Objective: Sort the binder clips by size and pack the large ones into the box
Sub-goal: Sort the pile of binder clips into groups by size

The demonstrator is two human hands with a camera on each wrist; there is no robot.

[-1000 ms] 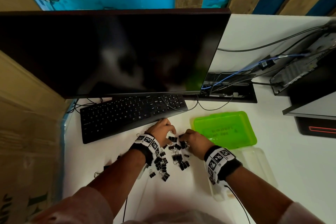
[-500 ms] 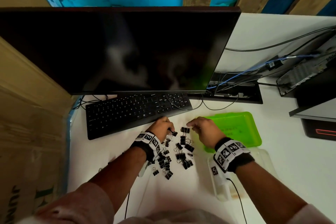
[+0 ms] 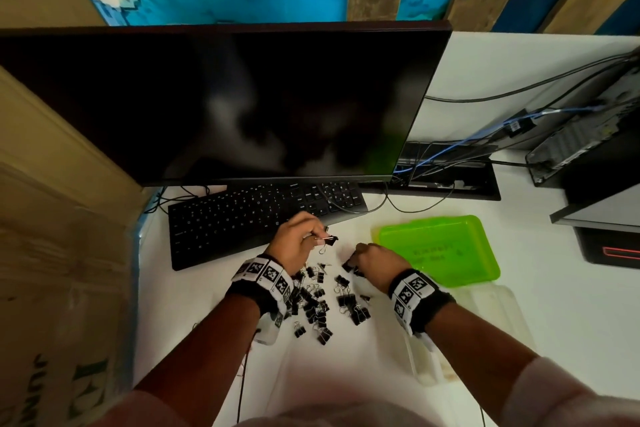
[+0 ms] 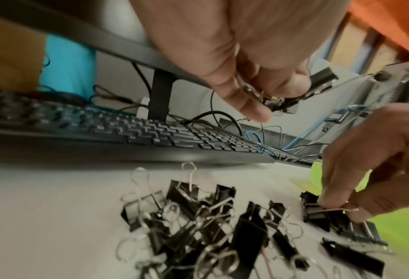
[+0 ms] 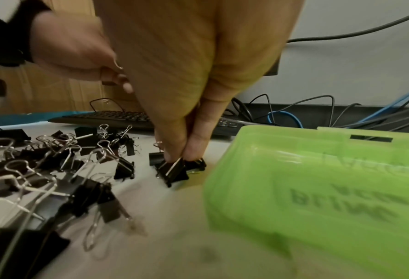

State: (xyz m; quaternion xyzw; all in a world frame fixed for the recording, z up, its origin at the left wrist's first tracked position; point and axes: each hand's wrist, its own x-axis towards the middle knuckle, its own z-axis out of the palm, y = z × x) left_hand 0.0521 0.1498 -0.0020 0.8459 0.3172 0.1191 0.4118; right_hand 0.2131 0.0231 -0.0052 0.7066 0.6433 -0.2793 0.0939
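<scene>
- The right hand (image 3: 372, 262) has dropped back from the green lid (image 3: 440, 250), now pinching a large clip (image 5: 172, 171) on the desk.
- The left hand (image 3: 298, 239) pinches small clips (image 3: 329, 240), raised above the clip pile (image 3: 318, 302).

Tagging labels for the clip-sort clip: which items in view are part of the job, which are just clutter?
Job:
- pile of binder clips on the desk
- small clips pinched in left hand
- clip pinched by right hand
- green lid
- clear box

Clutter:
- keyboard
- monitor
- cables
- computer case
</scene>
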